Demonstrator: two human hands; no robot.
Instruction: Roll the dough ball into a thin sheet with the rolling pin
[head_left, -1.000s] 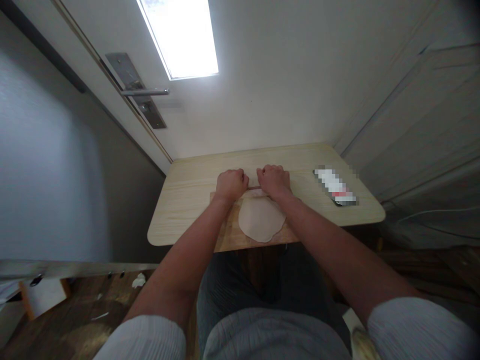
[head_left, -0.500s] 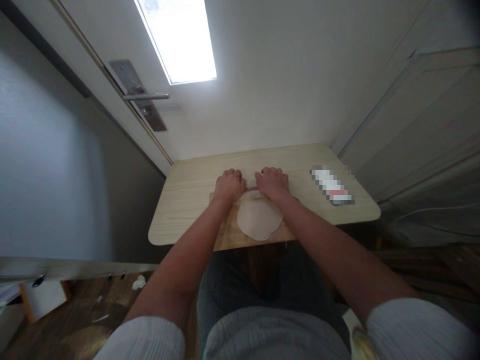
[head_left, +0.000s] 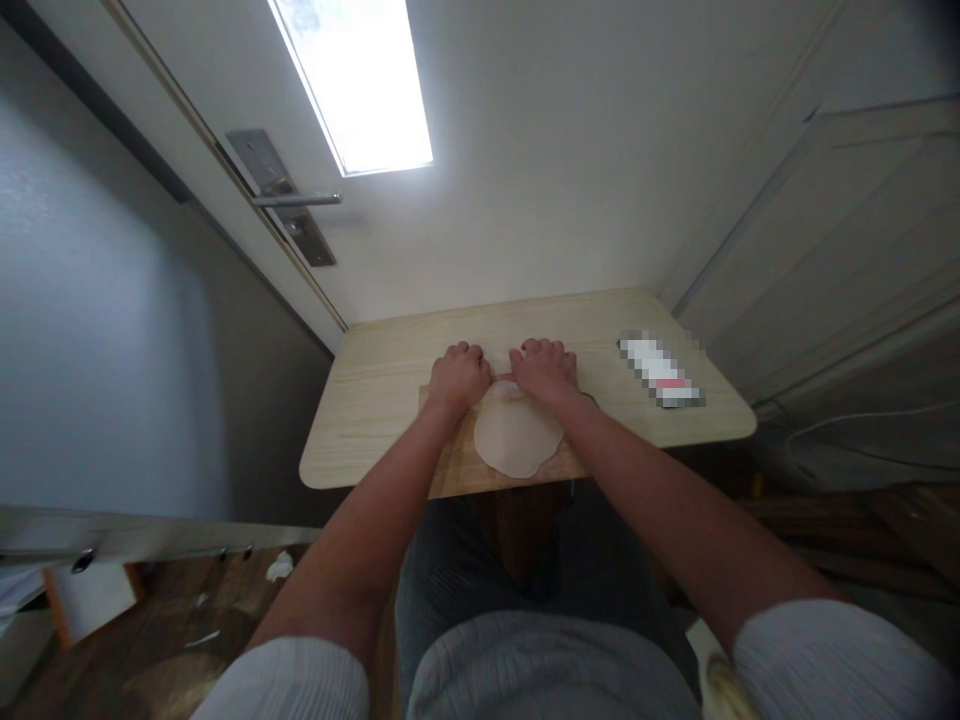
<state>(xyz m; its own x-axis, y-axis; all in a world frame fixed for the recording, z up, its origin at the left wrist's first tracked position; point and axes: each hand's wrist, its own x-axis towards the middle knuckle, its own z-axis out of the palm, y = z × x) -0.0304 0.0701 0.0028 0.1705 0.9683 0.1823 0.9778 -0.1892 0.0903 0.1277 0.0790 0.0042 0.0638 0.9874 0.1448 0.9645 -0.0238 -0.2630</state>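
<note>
A flat, pale round of dough [head_left: 517, 435] lies on a wooden board [head_left: 450, 478] at the table's near edge. Across the dough's far edge runs a thin rolling pin [head_left: 504, 377], of which only a short middle piece shows. My left hand [head_left: 461, 375] is closed around the pin's left part, fingers curled over it. Around the right part my right hand [head_left: 544, 366] is closed the same way. Both hands hide the pin's ends and some of the board.
The light wood table [head_left: 367, 400] stands against a white door with a metal handle [head_left: 300, 199]. A phone [head_left: 660, 370], blurred out, lies on the table's right side. On the floor at lower left are a crumpled tissue [head_left: 280, 566] and a white panel with wooden edges [head_left: 94, 600].
Hardly anything differs. Both hands stay closed on the rolling pin at the dough's far edge, and the whole view has shifted very slightly.
</note>
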